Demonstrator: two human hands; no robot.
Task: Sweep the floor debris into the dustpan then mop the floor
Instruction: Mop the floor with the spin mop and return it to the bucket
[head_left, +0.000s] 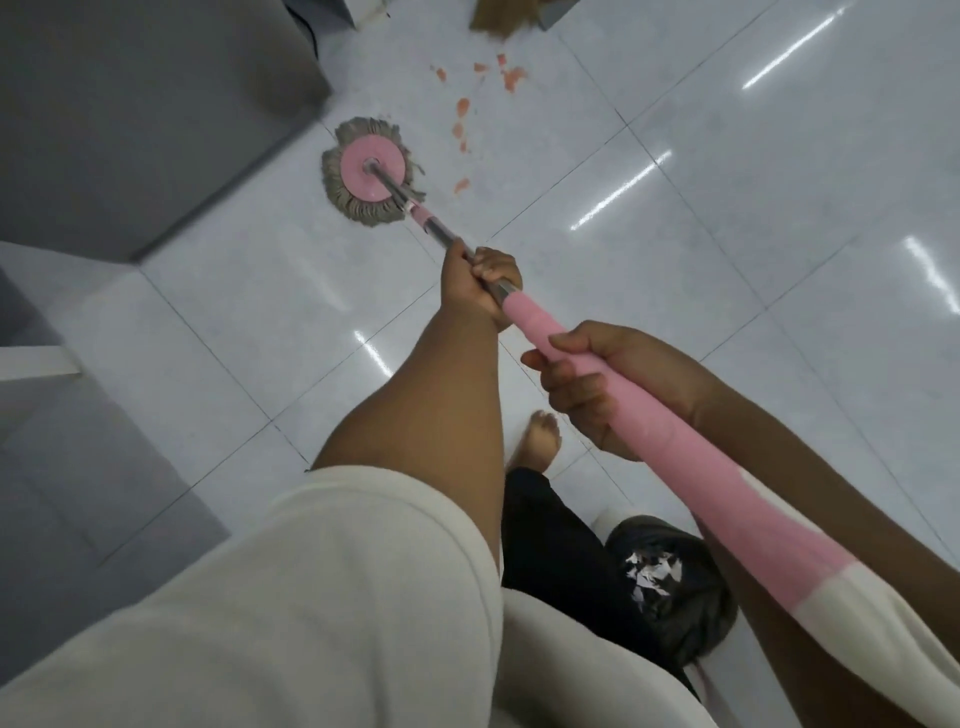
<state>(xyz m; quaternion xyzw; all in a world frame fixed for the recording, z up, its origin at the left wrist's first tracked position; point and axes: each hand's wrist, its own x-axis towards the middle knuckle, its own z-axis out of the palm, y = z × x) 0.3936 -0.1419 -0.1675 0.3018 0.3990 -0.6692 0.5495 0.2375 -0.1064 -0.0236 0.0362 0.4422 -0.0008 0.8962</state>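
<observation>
- left grip (480, 286) clenched round the mop handle (537, 323), low down where the pink sleeve meets the bare metal shaft; the forward hand looks to do the steering and pressing.
- right grip (602, 384) clenched round the pink part of the handle, higher up and nearer the body; probably the pivot and push hand.
- the two grips sit apart on the handle, likely for leverage, and the handle slants down and away from the person.
- mop head (369, 174) lies flat on the floor (727, 260), strands splayed around the pink disc, just beside the corner of the grey cabinet (130, 104); looks placed to work the edge there.
- orange debris (461, 132) is scattered on the tiles just right of the mop head and trailing up toward the broom (501, 18), whose bristles show at the top edge.
- judgement: mopping step in hand, though those orange bits are not swept up.
- dark container (670, 613) by the legs holds white scraps; cannot tell if it is the dustpan.
- bare foot (540, 436) planted on the tile under the handle, behind the mop.
</observation>
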